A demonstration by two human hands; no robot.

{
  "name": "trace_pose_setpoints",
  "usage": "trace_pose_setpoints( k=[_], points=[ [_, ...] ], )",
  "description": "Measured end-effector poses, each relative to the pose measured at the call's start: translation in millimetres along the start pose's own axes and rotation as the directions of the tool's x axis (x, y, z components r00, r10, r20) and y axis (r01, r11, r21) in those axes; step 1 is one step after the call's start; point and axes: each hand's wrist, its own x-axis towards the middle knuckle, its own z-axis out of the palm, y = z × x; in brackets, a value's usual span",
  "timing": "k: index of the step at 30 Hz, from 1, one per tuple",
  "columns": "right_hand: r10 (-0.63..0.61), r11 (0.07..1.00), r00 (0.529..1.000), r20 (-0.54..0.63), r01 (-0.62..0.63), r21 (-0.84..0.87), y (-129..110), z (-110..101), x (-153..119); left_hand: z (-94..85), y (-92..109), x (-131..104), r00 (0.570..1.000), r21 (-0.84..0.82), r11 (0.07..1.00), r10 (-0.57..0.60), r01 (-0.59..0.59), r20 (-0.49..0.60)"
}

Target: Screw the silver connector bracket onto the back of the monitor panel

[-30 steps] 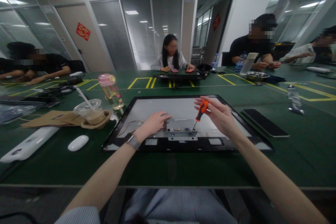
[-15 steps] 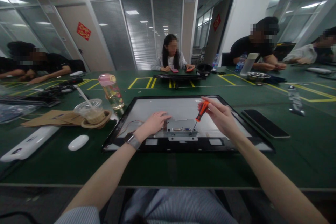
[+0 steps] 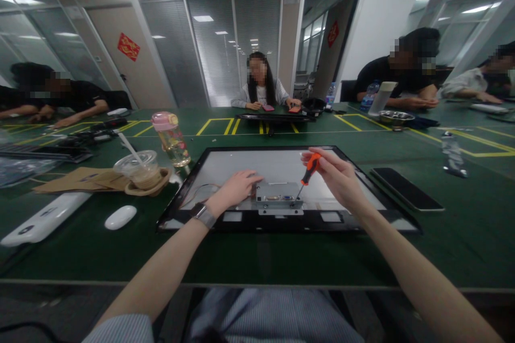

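A flat monitor panel [image 3: 249, 166] with a black frame lies back side up on the green table. Near its front edge sits a grey metal bracket box [image 3: 277, 191] with video ports facing me. My right hand [image 3: 338, 174] grips an orange and black screwdriver [image 3: 310, 168], tilted, its tip down at the box's right end. Whether the tip sits in a screw is too small to tell. My left hand [image 3: 240, 187] lies with fingers stretched out at the box's left side. Thin wires [image 3: 201, 191] run across the panel left of that hand.
Left of the panel are a plastic cup [image 3: 139, 169] in a holder, a pink-lidded bottle [image 3: 171, 139], a white mouse [image 3: 120, 217] and a white device [image 3: 46, 220]. A black phone [image 3: 406, 188] lies to the right. Several people sit around the table.
Both my hands stay nearly where they were. The screwdriver has turned slightly in my right fingers, its tip still at the box's right end.
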Motion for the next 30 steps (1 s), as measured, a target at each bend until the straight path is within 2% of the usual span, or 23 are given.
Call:
trace_pose_setpoints(
  k=[3,8,10,15,23,30],
  points=[
    [0.017,0.999,1.000,0.002,-0.017,-0.046,0,-1,0,0.2,1,0,1.000,-0.005,1.000,-0.001,0.001,-0.005],
    [0.014,0.991,0.997,-0.074,-0.024,-0.129,1,-4,1,-0.3,1,-1,1.000,-0.003,1.000,-0.007,0.007,-0.011],
    [0.011,0.996,0.998,-0.064,-0.016,-0.090,0,-2,0,-0.1,0,0,1.000,-0.005,1.000,0.000,0.000,-0.017],
    [0.031,0.999,0.997,0.068,-0.033,0.040,-5,2,-2,-0.6,-1,0,1.000,-0.012,1.000,0.004,-0.004,-0.004],
    [0.028,0.998,0.999,-0.026,-0.030,-0.063,-4,-1,-1,-2.5,1,-2,1.000,-0.010,1.000,-0.004,0.004,0.012],
    [0.049,0.999,0.998,0.033,-0.050,0.015,-10,3,-2,-1.8,2,-1,1.000,0.000,1.000,0.000,0.000,-0.002]
  ],
)
